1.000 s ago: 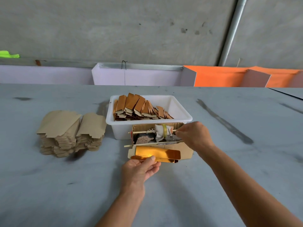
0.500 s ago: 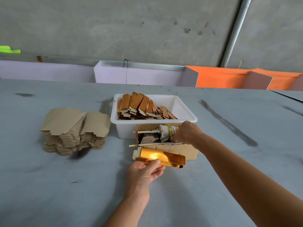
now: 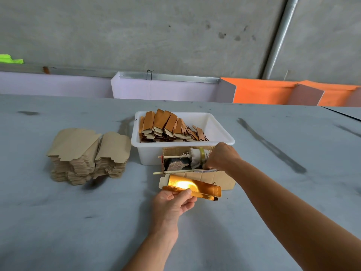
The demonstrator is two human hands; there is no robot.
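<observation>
In the head view, the right hand [image 3: 222, 157] has moved from the end of the upper stick [image 3: 175, 156] down into the cardboard box [image 3: 214, 179], beside the rag [image 3: 196, 157]. Its fingers curl downward, but I cannot tell if they hold anything. The left hand [image 3: 172, 204] still pinches the flat gold carton [image 3: 195, 187] just in front of the box, probably waiting for glue.

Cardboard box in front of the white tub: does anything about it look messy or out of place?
The cardboard box has ragged edges, two thin sticks poke past its left side, and a frayed cloth wad sits inside by the right hand. The gold carton in the left hand looks intact.
</observation>
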